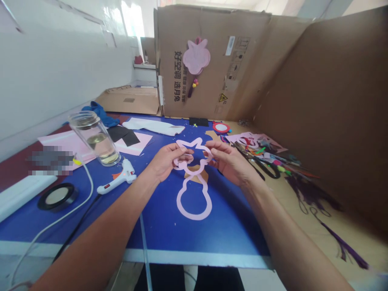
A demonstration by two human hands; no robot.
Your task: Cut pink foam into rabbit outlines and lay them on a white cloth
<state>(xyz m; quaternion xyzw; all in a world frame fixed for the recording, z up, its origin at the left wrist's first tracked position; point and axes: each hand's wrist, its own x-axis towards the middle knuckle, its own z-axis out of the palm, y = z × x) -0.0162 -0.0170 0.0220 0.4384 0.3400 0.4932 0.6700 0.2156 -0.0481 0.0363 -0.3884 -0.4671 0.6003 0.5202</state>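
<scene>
Between my two hands is a pink paper outline [198,141] with a pointed top and a rounded, lobed lower edge, its middle cut out. My left hand [168,159] pinches its left side between thumb and fingers. On the opposite side my right hand [227,161] grips the edge, fingertips partly behind it. Below, a second pink outline [194,217], gourd-shaped and hollow, lies on the blue table surface [163,234]. A small brown cardboard piece [202,174] sits behind the two outlines, partly covered.
At left are a white glue gun [119,180], a glass jar with liquid [103,143] and a roll of black tape [57,197]. Scissors [269,171], paper scraps and purple tassels [342,244] lie at right. A cardboard wall [242,93] bears a hanging pink ornament [196,58].
</scene>
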